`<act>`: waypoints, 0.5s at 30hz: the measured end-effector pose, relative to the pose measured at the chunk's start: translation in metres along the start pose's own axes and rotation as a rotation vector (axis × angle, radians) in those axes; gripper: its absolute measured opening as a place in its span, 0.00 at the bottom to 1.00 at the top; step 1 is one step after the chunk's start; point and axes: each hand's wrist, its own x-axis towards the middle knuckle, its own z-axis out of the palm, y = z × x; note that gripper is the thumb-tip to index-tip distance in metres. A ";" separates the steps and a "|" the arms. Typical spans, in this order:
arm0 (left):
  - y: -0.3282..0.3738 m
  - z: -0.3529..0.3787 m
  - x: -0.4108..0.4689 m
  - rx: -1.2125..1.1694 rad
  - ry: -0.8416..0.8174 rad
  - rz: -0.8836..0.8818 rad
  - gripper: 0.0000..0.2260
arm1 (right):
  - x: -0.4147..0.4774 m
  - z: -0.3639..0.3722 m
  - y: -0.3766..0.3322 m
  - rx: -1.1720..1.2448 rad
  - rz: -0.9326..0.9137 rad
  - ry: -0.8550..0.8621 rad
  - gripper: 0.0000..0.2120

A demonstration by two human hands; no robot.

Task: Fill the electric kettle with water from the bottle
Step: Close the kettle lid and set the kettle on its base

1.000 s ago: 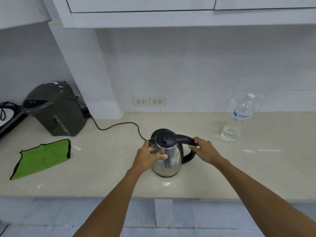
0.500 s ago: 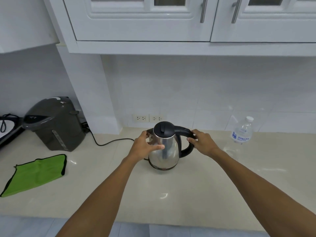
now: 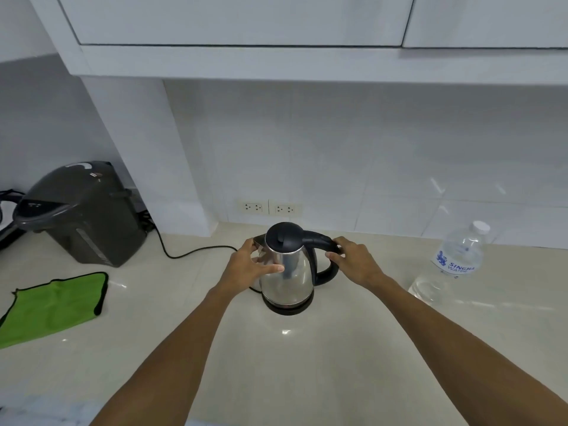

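Observation:
A steel electric kettle (image 3: 289,279) with a black lid and handle stands on its black base in the middle of the beige counter (image 3: 307,364). Its lid is down. My left hand (image 3: 250,265) wraps the kettle's left side near the spout, thumb across the front. My right hand (image 3: 353,261) grips the black handle at its top. A clear water bottle (image 3: 451,265) with a white cap and blue label stands upright at the right, apart from both hands.
A dark grey hot-water dispenser (image 3: 83,213) sits at the back left, its black cord (image 3: 190,252) running toward the kettle. A green cloth (image 3: 52,305) lies at the left. Two wall sockets (image 3: 269,207) are behind the kettle. White cabinets (image 3: 246,26) hang overhead.
Both hands keep the same hold on the kettle. The view has shifted, tilting up and then partly back down, so the kettle appears at a different height in frame.

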 end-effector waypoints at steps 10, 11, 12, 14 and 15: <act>-0.017 0.007 0.015 -0.026 0.008 -0.035 0.37 | 0.016 0.014 0.018 0.019 0.013 -0.032 0.17; -0.018 0.008 0.016 -0.023 0.009 -0.038 0.38 | 0.017 0.014 0.019 0.014 0.017 -0.038 0.17; -0.019 0.010 0.016 -0.022 0.010 -0.042 0.38 | 0.018 0.015 0.020 0.012 0.022 -0.043 0.17; -0.019 0.013 0.016 -0.026 0.015 -0.054 0.38 | 0.019 0.015 0.022 0.015 0.029 -0.051 0.17; -0.020 0.014 0.016 -0.028 0.019 -0.056 0.38 | 0.020 0.016 0.023 0.013 0.032 -0.051 0.17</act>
